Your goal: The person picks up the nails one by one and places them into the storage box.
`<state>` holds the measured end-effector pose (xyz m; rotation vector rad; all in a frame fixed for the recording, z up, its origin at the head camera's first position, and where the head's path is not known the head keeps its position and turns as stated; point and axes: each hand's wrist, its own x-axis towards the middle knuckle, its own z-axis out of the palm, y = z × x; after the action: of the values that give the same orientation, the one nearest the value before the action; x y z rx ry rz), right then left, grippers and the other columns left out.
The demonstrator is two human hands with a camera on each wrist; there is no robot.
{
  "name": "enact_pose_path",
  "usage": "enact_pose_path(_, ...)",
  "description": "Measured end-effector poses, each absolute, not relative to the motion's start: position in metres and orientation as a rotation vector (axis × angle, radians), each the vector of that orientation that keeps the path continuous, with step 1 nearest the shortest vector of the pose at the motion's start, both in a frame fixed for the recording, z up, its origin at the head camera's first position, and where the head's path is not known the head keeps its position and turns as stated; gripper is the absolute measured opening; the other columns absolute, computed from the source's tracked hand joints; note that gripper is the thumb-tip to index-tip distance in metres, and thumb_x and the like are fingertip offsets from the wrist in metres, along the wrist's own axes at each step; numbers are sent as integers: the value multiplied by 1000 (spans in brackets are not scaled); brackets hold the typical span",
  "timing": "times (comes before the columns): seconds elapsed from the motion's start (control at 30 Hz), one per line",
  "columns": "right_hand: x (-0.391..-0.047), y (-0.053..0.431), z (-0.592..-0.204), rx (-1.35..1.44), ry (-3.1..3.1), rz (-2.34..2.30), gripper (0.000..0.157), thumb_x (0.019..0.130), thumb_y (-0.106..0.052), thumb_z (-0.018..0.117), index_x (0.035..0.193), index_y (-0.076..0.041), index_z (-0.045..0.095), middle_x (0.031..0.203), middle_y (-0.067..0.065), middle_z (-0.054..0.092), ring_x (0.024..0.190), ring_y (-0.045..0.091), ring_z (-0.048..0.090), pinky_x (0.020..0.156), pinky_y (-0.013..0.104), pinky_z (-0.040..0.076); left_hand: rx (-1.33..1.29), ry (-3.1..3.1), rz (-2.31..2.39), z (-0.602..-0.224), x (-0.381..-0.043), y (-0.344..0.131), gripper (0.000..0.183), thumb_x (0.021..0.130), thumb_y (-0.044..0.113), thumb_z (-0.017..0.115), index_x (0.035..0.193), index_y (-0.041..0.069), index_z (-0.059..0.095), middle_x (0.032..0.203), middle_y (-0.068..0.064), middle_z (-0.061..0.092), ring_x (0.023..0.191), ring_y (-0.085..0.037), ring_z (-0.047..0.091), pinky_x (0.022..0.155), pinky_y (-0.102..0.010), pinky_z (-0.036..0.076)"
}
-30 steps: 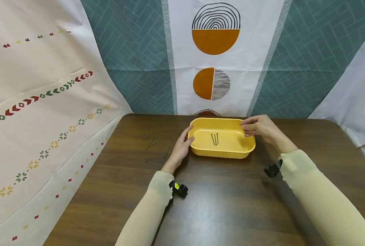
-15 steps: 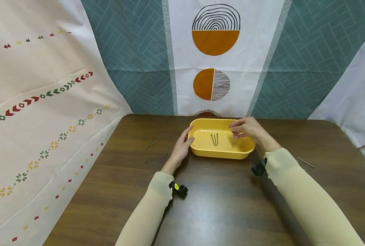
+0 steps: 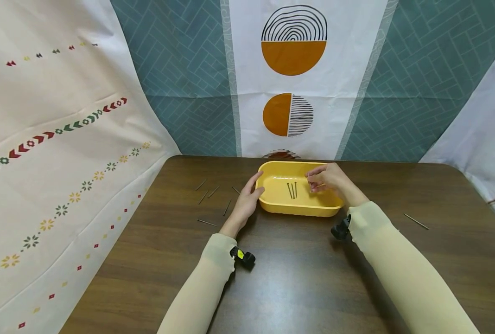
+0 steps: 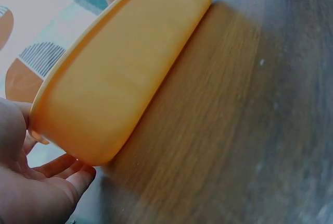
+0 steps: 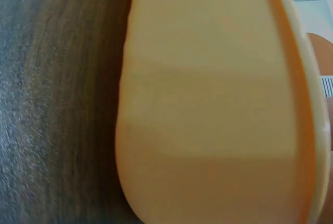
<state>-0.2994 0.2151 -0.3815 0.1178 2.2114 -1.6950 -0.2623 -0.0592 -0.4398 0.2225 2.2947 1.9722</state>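
Observation:
A shallow yellow plastic tray point(image 3: 299, 210) sits on the dark wooden table, with 3 thin nails point(image 3: 295, 189) lying in its middle. My left hand point(image 3: 245, 204) holds the tray's left end, thumb at the rim; the left wrist view shows its fingers point(image 4: 78, 179) against the tray's end wall. Over the tray's right part, my right hand point(image 3: 332, 181) pinches a thin nail point(image 3: 310, 185), mostly covered by the fingers. In the right wrist view the tray wall point(image 5: 208, 104) hides nearly all of that hand.
Several loose nails point(image 3: 207, 222) lie scattered on the table point(image 3: 164, 260) left of the tray. One more nail point(image 3: 416, 221) lies to the right, beyond the right sleeve point(image 3: 397, 255). A patterned cloth point(image 3: 180, 83) hangs behind the table's far edge.
My right hand has moved left from the tray's right rim to further inside it. The nail at the right has come into sight from behind the right arm. My left hand stays put.

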Motion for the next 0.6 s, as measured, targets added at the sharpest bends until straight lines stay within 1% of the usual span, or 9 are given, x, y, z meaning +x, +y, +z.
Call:
enact_pose_path(0.13,-300,212,-385,188,2196,-1693,37,101,-3,65,132,16,59,84,11,72,67,17,68,74,33,63,231,2290,1983,-441,-262,-60,53,110,14,50,161,25,41,169,-2,29,156,-24,26,125,-45,26)
enact_pose_path(0.3,-302,206,-389,204,2152,-1732,37,102,-1,63,133,18,57,86,11,73,67,16,69,73,32,63,230,2288,1987,-441,-262,-60,53,110,14,50,161,24,42,169,-2,29,156,-25,26,124,-46,27)
enact_pose_path(0.43,-302,203,-392,214,2114,-1761,37,102,1,62,133,19,56,88,13,73,69,17,71,75,33,63,218,2285,1980,-441,-262,-60,53,110,15,51,160,26,42,170,-1,28,156,-25,25,124,-45,28)
enact_pose_path(0.6,-303,200,-394,249,2070,-1770,37,103,1,60,136,18,55,96,16,72,73,18,73,80,35,62,216,2283,1979,-441,-263,-60,52,110,16,51,160,27,42,170,-2,28,157,-25,24,125,-46,27)
